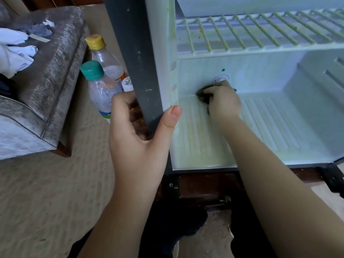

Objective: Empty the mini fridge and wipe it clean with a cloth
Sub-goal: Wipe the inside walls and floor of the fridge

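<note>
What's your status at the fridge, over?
Left hand grips mini fridge edge. Right hand presses cloth on fridge floor. Wire shelf stained. Nothing in the way.

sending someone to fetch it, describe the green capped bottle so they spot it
On the carpet between the grey armchair and the mini fridge stand two clear plastic bottles. It is the nearer one, capped teal-green; its neighbour behind has a yellow cap.
</note>
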Available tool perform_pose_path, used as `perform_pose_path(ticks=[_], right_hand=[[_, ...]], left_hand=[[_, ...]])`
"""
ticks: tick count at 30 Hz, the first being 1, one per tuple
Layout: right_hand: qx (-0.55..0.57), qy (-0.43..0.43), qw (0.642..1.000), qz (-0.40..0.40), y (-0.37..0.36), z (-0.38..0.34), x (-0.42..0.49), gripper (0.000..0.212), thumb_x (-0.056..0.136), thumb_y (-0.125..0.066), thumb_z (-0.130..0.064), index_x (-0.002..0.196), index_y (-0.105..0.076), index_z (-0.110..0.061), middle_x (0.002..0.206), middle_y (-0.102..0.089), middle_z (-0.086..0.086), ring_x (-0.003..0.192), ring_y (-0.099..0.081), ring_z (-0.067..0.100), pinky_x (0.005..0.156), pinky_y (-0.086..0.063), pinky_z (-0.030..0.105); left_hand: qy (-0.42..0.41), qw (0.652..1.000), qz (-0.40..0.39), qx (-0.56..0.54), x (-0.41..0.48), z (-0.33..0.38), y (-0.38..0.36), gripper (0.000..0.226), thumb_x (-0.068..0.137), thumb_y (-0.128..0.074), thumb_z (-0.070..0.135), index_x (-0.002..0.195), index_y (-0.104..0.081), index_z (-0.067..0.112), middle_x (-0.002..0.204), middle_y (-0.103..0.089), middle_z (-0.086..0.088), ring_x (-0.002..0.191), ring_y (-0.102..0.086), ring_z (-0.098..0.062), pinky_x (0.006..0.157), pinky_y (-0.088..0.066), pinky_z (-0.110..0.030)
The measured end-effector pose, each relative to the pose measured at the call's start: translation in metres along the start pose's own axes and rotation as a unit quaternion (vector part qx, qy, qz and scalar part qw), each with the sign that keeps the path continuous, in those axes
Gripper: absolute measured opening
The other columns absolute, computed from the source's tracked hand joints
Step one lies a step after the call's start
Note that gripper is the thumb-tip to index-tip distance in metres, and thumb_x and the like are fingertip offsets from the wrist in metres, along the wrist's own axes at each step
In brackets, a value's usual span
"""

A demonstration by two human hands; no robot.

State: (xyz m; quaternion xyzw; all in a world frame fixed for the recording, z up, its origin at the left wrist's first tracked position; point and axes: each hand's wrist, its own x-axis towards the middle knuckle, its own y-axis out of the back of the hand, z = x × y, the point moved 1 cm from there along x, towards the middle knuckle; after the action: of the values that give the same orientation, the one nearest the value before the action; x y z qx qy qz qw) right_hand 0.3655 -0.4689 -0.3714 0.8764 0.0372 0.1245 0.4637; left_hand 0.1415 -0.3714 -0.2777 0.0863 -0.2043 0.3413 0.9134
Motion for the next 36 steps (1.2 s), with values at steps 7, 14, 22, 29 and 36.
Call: perform_pose_path(ticks=[7, 14, 22, 29, 36], right_hand=[[-0.168, -0.090, 0.982, 0.020, 0.020, 0.005, -0.004, 0.038, 0.095, -0.045, -0.001, 0.127, -0.059, -0.014, 0.131, -0.044, 0.012, 0.123, -0.039, 0.030, 0.080, -0.035, 0.035], [-0.136, 0.033, 0.990, -0.028, -0.032, -0.071, -0.015, 0.027, 0.093, -0.045, -0.004, 0.114, -0.061, -0.007, 0.131, -0.043, 0.012, 0.123, -0.039, 0.028, 0.080, -0.037, 0.031], [-0.135, 0.153, 0.963, -0.177, -0.007, -0.048, -0.017, 0.035, 0.083, -0.057, -0.008, 0.114, -0.067, -0.022, 0.118, -0.053, 0.005, 0.113, -0.051, 0.027, 0.088, -0.047, 0.033], [-0.036, 0.267, 0.925, -0.268, 0.040, -0.031, -0.114, 0.038, 0.088, -0.056, -0.004, 0.108, -0.070, -0.033, 0.110, -0.054, -0.004, 0.104, -0.049, 0.017, 0.084, -0.045, 0.033], [0.107, 0.057, 0.992, 0.022, 0.041, 0.003, -0.075, 0.032, 0.086, -0.062, -0.006, 0.117, -0.058, -0.014, 0.117, -0.059, 0.007, 0.102, -0.058, 0.025, 0.076, -0.040, 0.025]], left_hand=[[-0.002, 1.000, -0.015, -0.002, 0.002, -0.002, 0.003, 0.035, 0.081, -0.071, 0.032, 0.107, -0.049, 0.025, 0.098, -0.066, 0.021, 0.094, -0.065, -0.002, 0.079, -0.047, -0.014], [-0.008, 1.000, -0.005, 0.012, -0.001, -0.004, 0.000, 0.034, 0.080, -0.068, 0.033, 0.103, -0.047, 0.019, 0.091, -0.064, 0.025, 0.086, -0.063, 0.005, 0.073, -0.044, -0.007], [0.005, 1.000, 0.000, 0.007, -0.001, 0.001, -0.001, 0.031, 0.083, -0.071, 0.029, 0.103, -0.048, 0.023, 0.095, -0.067, 0.021, 0.091, -0.064, 0.002, 0.076, -0.045, -0.010], [0.033, 0.999, -0.001, -0.006, -0.002, 0.013, 0.000, 0.045, 0.075, -0.069, 0.037, 0.108, -0.052, 0.013, 0.096, -0.068, 0.014, 0.091, -0.065, 0.000, 0.077, -0.046, -0.011], [0.069, 0.996, -0.043, -0.025, 0.006, 0.004, 0.013, 0.040, 0.077, -0.078, 0.039, 0.105, -0.056, 0.023, 0.099, -0.069, 0.015, 0.099, -0.065, -0.008, 0.090, -0.051, -0.034]])
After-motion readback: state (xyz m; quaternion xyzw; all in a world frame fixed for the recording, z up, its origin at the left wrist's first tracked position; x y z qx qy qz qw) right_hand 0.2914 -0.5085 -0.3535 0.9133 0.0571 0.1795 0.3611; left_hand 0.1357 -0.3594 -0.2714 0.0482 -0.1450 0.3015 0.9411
